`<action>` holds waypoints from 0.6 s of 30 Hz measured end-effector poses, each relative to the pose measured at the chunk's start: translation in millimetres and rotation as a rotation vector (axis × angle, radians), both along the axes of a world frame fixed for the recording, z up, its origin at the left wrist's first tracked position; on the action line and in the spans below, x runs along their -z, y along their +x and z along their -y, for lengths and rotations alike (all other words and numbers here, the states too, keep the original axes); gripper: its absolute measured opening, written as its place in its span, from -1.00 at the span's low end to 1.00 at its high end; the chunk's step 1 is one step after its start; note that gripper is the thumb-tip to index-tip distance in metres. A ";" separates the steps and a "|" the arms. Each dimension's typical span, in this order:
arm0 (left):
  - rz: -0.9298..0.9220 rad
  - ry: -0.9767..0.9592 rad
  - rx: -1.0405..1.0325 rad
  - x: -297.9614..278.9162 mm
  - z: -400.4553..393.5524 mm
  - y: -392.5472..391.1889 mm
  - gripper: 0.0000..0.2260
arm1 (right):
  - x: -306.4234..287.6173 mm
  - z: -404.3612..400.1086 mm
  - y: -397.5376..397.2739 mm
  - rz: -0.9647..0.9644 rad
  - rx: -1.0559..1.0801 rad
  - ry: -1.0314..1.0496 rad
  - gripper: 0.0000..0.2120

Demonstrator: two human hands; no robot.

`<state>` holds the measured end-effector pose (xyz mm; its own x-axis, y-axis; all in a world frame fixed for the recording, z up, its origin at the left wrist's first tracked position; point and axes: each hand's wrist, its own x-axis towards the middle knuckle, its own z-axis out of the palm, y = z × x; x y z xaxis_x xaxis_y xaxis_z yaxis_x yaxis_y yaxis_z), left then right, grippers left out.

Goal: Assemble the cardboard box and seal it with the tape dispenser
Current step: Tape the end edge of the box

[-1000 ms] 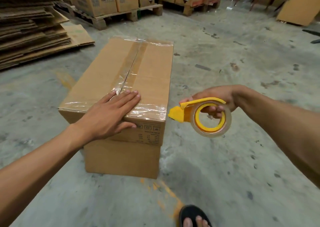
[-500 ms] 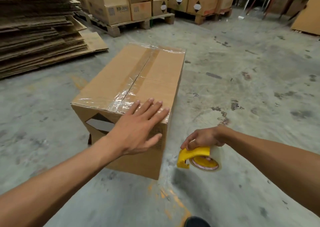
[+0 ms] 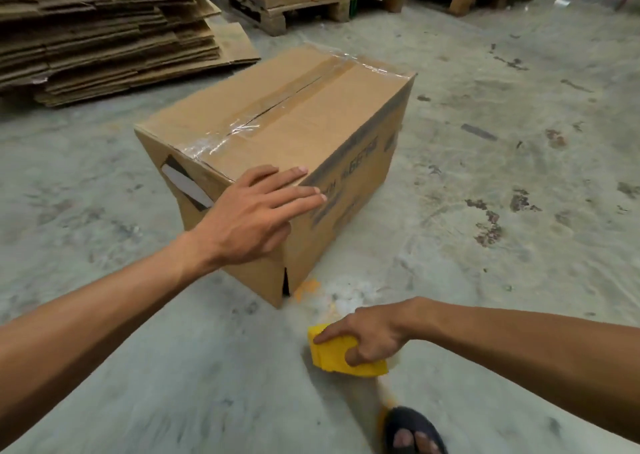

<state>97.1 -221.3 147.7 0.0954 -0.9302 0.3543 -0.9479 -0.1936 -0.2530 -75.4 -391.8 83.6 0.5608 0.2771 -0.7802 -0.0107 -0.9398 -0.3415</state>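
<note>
**Dispenser lowered, box turning under our left hand**

Since a second ago, our right hand (image 3: pixel 369 339) has dropped from beside the box to low over the floor (image 3: pixel 519 176) at about 5 o'clock in view, its grip closed around the yellow tape dispenser (image 3: pixel 341 355); we cannot tell whether the dispenser touches the floor yet. The cardboard box (image 3: pixel 277 135) has swung round, so its near corner now points toward us and a printed side shows. It sits on the floor at centre. Our left hand (image 3: pixel 256 214) lies spread and flat over that near top corner, gripping nothing.

Clear tape (image 3: pixel 221 142) already runs along the top seam and wraps over both ends. We judge this face sealed and the taping paused. A dark gap shows low on the near corner, so the underside may yet need tape.
</note>
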 end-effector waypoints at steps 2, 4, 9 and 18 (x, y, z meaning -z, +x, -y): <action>-0.004 0.008 -0.071 1.3 -33.7 19.0 -0.50 | 14.2 -16.7 3.7 0.039 -0.078 0.008 -0.41; -0.020 0.022 -0.125 4.9 -65.5 34.9 -0.53 | 28.6 -30.7 10.0 0.079 -0.155 0.020 -0.39; -0.202 0.020 -0.254 21.8 -126.5 50.4 -0.57 | 42.5 -59.4 26.6 0.217 -0.318 0.046 -0.41; -0.255 0.020 -0.506 60.4 -138.9 44.0 -0.44 | 71.6 -69.0 29.0 0.667 -0.658 0.003 -0.40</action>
